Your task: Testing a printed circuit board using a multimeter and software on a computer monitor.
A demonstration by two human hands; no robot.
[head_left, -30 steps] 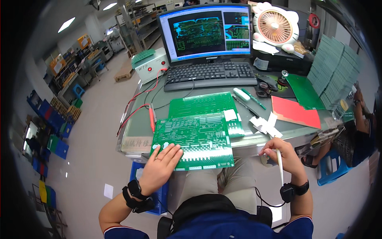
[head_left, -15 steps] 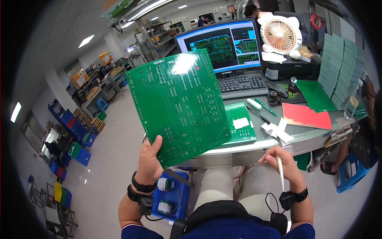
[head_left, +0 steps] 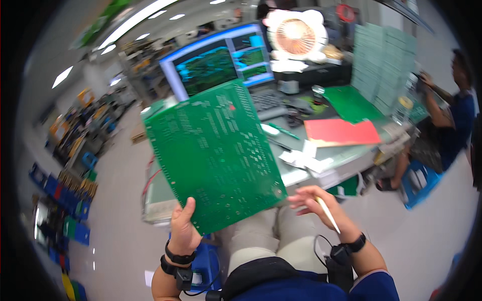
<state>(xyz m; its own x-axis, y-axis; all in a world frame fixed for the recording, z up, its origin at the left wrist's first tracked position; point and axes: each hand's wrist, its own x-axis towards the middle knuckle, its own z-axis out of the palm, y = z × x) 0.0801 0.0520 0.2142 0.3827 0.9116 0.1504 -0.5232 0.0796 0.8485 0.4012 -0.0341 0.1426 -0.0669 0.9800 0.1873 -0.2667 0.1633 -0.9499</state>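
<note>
A large green circuit board [head_left: 213, 160] is held up, tilted, before the desk. My left hand [head_left: 184, 228] grips its lower left corner, thumb on the near face and fingers hidden behind. Rows of pads and holes cover the board, with a small red mark near its upper right. By the lower right corner, my right hand [head_left: 326, 210] holds a slim white pen-like stick [head_left: 329, 215], its pointed end toward my wrist. The fingers of that hand stretch toward the board's edge; blur hides whether they touch it.
Behind the board stand a monitor [head_left: 218, 60], a keyboard [head_left: 268, 104] and a lit fan [head_left: 297, 35]. Further right lie white paper strips [head_left: 304, 159], a red sheet [head_left: 341, 132] and stacked pale green boards [head_left: 384, 70]. A seated person [head_left: 452, 120] is at the right.
The view has swung right, bringing the seated person into sight. The board has come lower, and my right hand is closer to its lower right corner. The stick has tipped over more in my fingers.
</note>
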